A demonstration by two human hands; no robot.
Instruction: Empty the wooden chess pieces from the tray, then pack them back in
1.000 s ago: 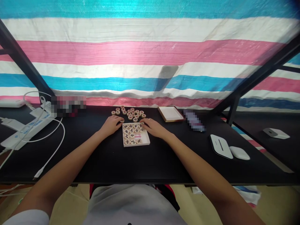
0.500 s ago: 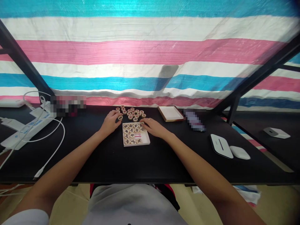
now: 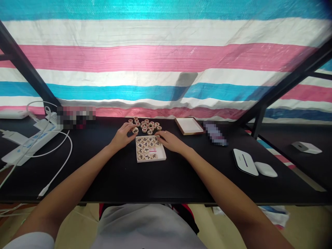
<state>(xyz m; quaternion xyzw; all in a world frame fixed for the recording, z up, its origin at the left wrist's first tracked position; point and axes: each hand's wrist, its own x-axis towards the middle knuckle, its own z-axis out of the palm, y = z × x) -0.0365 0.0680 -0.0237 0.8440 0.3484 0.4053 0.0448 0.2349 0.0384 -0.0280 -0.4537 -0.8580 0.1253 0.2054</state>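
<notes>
Between the thumb and fingers of my left hand (image 3: pixel 123 135) a round Xiangqi piece (image 3: pixel 135 130) with a black character is tilted up, just beyond the back left corner of a shallow white box (image 3: pixel 161 154). Rows of black-marked Xiangqi pieces (image 3: pixel 146 150) lie face up in that box, with bare floor showing at its right side. My right hand (image 3: pixel 169 141) is closed around the box's back right corner, its fingertips partly covering a corner piece. Behind the box sits a loose cluster of pieces (image 3: pixel 147 124), mostly with red characters.
A box lid (image 3: pixel 188 125) lies upturned at the back right, beside a blurred-out object (image 3: pixel 215 133). Farther right are a white flat device (image 3: pixel 245 162) and a white rounded case (image 3: pixel 266 169). A power strip (image 3: pixel 31 143) with white cables (image 3: pixel 67 157) occupies the left. Striped sheeting (image 3: pixel 155 58) hangs behind.
My left hand has shifted slightly right, bringing its piece closer to the box and tilting it more toward me. My right hand and the box stay in place.
</notes>
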